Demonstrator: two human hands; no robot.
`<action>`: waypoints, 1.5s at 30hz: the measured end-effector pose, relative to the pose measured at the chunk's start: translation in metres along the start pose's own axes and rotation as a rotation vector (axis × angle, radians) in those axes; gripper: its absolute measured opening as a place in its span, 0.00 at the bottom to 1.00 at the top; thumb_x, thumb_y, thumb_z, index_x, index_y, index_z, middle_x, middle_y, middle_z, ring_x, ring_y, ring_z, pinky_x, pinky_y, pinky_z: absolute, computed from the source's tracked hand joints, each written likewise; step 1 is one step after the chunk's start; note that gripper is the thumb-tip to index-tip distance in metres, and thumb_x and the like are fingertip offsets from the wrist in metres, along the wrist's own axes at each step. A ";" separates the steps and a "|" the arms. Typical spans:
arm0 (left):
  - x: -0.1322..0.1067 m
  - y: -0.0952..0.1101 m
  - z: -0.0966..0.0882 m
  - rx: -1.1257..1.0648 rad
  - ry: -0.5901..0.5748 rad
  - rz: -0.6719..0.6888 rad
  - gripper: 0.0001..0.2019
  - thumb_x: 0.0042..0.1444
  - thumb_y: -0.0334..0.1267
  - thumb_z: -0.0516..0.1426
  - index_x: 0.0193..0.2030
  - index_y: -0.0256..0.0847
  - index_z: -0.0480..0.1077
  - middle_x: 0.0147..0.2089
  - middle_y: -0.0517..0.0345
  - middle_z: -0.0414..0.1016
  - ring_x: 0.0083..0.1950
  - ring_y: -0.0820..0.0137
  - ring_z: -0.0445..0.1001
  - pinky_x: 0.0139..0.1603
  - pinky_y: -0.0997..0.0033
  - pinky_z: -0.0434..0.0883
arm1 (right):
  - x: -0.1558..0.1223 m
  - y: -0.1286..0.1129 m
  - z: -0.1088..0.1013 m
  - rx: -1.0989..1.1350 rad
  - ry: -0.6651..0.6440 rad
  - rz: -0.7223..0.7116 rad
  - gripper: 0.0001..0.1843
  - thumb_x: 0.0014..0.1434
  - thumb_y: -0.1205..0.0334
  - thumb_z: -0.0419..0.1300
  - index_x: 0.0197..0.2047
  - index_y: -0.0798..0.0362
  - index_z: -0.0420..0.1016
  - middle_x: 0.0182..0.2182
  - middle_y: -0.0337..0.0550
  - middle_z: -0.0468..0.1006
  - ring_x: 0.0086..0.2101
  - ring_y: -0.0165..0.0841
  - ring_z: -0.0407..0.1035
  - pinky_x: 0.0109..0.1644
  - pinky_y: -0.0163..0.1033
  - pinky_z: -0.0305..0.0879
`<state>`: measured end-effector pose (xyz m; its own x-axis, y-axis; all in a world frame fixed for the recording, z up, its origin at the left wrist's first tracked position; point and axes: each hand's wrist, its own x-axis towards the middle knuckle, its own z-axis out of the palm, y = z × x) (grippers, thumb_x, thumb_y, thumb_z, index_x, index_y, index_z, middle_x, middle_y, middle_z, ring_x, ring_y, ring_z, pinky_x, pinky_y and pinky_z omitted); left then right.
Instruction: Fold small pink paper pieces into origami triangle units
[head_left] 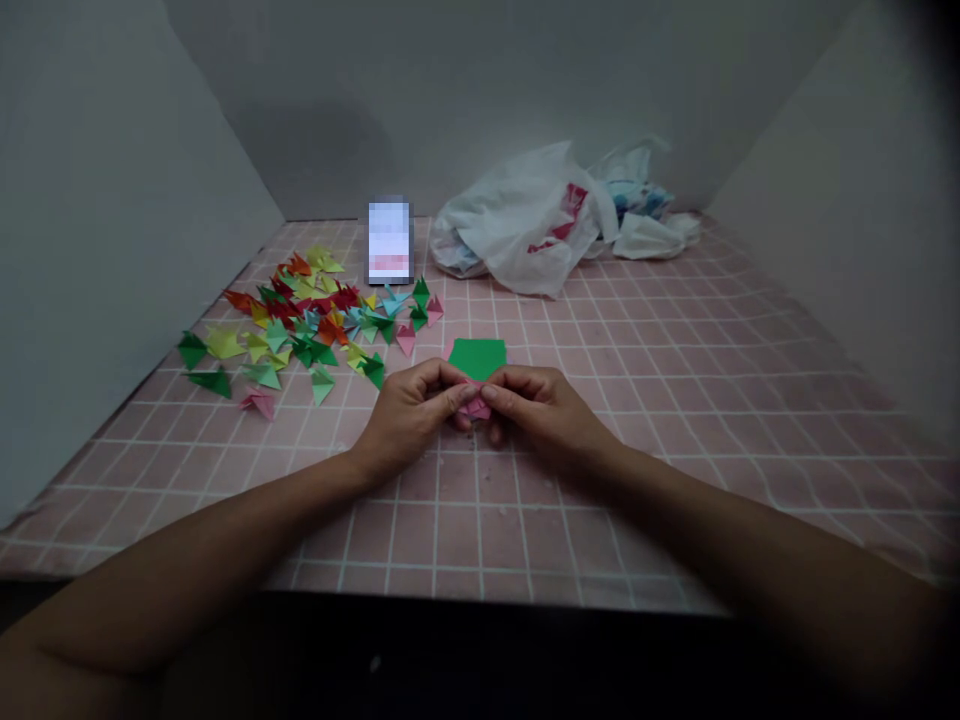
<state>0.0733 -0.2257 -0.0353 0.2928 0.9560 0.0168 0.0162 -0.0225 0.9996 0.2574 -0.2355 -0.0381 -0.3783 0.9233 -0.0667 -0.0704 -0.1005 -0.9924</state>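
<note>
The pink checked cloth [675, 390] covers the whole work surface, with a crumpled white plastic bag [510, 220] toward the back. To the left spread the folded paper shapes [304, 350] — dozens of them, red, orange, yellow, green, blue and pink, pointed like little birds and apparently finished. Near the middle, the person's left hand [412, 405] and right hand [544, 405] meet, thumbs and fingers pinching one piece between them. A lit phone [388, 240] stands behind the shapes. Just beyond the fingertips lies a flat green sheet [480, 355], seemingly unfolded. Smallest is the pinched pink paper [474, 408]: creased, partly hidden by the fingers — probably midway, with folds left to make.
</note>
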 end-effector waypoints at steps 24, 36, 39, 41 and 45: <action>-0.002 -0.003 0.000 0.059 -0.014 0.035 0.13 0.57 0.45 0.65 0.32 0.37 0.74 0.26 0.58 0.76 0.28 0.73 0.75 0.31 0.74 0.74 | -0.001 -0.001 0.000 -0.509 0.113 -0.275 0.15 0.64 0.60 0.60 0.25 0.53 0.73 0.22 0.37 0.71 0.25 0.27 0.62 0.30 0.36 0.56; -0.004 0.004 0.001 0.067 -0.006 0.015 0.11 0.55 0.43 0.65 0.30 0.38 0.72 0.23 0.63 0.72 0.22 0.76 0.69 0.24 0.78 0.68 | 0.001 0.005 0.005 0.022 -0.055 0.053 0.19 0.55 0.49 0.70 0.26 0.52 0.70 0.19 0.35 0.73 0.22 0.28 0.66 0.28 0.34 0.61; -0.003 0.005 0.000 -0.014 -0.012 -0.020 0.13 0.54 0.44 0.66 0.30 0.38 0.71 0.24 0.62 0.73 0.23 0.77 0.70 0.26 0.77 0.68 | 0.000 0.003 0.004 0.063 -0.089 0.049 0.17 0.57 0.50 0.69 0.28 0.52 0.71 0.21 0.36 0.74 0.23 0.28 0.67 0.29 0.35 0.62; -0.002 0.004 -0.002 -0.076 -0.030 -0.057 0.14 0.54 0.45 0.66 0.30 0.38 0.71 0.24 0.62 0.73 0.24 0.76 0.70 0.27 0.77 0.69 | -0.001 0.002 0.003 0.075 -0.091 0.046 0.17 0.58 0.50 0.68 0.29 0.53 0.72 0.21 0.37 0.75 0.23 0.28 0.67 0.30 0.35 0.62; 0.000 0.001 -0.004 -0.020 -0.078 -0.082 0.13 0.54 0.44 0.67 0.31 0.37 0.72 0.27 0.62 0.73 0.26 0.77 0.70 0.27 0.78 0.67 | -0.001 0.001 0.001 -0.007 -0.053 0.054 0.18 0.58 0.49 0.68 0.28 0.53 0.70 0.20 0.35 0.71 0.22 0.27 0.63 0.27 0.34 0.56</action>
<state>0.0699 -0.2250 -0.0347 0.3651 0.9286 -0.0661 0.0238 0.0616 0.9978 0.2561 -0.2367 -0.0390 -0.4300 0.8955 -0.1150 -0.0419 -0.1471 -0.9882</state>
